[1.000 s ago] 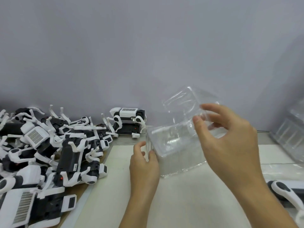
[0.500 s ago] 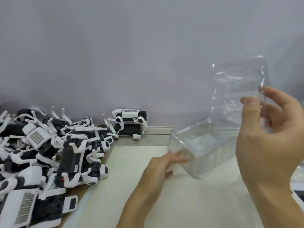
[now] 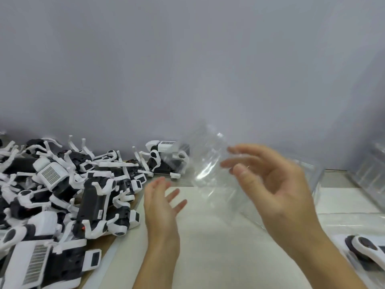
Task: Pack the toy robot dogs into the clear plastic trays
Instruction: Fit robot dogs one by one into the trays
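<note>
A pile of black-and-white toy robot dogs [image 3: 91,197] fills the table's left side, and one dog [image 3: 164,157] stands apart at the back by the wall. My right hand [image 3: 270,184] pinches a clear plastic tray [image 3: 208,163] between thumb and fingertips; the tray is tilted and blurred in the air. A second clear tray [image 3: 314,176] stands on the table behind that hand, partly hidden. My left hand [image 3: 162,203] hovers below and left of the held tray with straight, spread fingers and touches nothing.
A white sheet [image 3: 208,251] covers the table in front of me. More clear trays [image 3: 370,172] are stacked at the far right. Another robot dog [image 3: 364,249] lies at the lower right edge. A grey wall [image 3: 187,69] closes off the back.
My right hand has swung the clear tray down and left from its raised position. My left hand has let go of the tray on the table and opened, moving left.
</note>
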A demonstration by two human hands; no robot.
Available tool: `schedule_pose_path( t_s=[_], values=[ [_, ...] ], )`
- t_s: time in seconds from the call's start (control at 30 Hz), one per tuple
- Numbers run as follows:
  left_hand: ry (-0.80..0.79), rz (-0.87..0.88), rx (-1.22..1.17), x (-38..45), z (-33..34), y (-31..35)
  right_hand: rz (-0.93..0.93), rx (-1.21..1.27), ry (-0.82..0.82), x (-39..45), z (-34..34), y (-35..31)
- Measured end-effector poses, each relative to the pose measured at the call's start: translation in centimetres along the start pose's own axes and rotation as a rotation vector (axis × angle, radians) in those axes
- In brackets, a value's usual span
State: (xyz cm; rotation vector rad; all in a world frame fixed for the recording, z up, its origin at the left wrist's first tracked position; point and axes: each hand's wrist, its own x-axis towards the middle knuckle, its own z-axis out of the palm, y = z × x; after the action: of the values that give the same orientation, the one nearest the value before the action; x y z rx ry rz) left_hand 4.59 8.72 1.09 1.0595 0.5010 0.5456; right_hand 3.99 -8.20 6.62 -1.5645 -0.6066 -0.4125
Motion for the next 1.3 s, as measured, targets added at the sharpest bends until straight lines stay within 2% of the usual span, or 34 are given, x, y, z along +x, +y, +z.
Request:
schedule_pose_path(
  t_s=[0.13,0.23,0.37,0.5,0.57,0.67,0.73,0.8,1.07,1.2,1.3],
  values=[
    [-0.034,-0.027,-0.117,0.5,-1.5,2.0,0.061,-0.276,-0.285,-0.6,0.3,0.8],
    [-0.133,-0.104,-0.04,1.0,-3.1,3.8,0.128,-0.438,-0.433,-0.9,0.4,1.1],
    [-0.232,-0.052,0.284,1.3,-4.2,5.0,0.227,-0.541,-0.607,-1.1,0.6,1.3],
    [-0.43,-0.016,0.675,0.6,-4.0,4.6,0.301,-0.315,-0.704,-1.1,1.5,0.9],
    [-0.439,0.033,0.886,0.8,-4.2,4.0,0.252,-0.28,-0.564,-0.8,1.4,1.2],
    [-0.391,0.091,1.067,1.1,-4.4,3.5,0.194,-0.605,-0.268,-0.5,-0.5,2.2],
    [-0.36,0.118,1.092,1.2,-4.3,3.4,0.268,-0.902,-0.295,-0.4,-2.1,2.6],
    [-0.337,0.146,1.126,1.3,-4.2,3.4,0.378,-1.045,-0.388,-0.5,-3.1,3.0],
    [-0.329,0.183,1.169,1.5,-4.2,3.1,0.381,-1.097,-0.125,-0.7,-3.3,4.0],
    [-0.341,0.179,1.144,1.5,-4.2,3.0,0.386,-0.973,0.119,-0.4,-3.7,4.5],
    [-0.351,0.187,1.134,1.5,-4.2,2.9,0.282,-0.923,0.212,0.0,-3.7,4.2]
  ],
)
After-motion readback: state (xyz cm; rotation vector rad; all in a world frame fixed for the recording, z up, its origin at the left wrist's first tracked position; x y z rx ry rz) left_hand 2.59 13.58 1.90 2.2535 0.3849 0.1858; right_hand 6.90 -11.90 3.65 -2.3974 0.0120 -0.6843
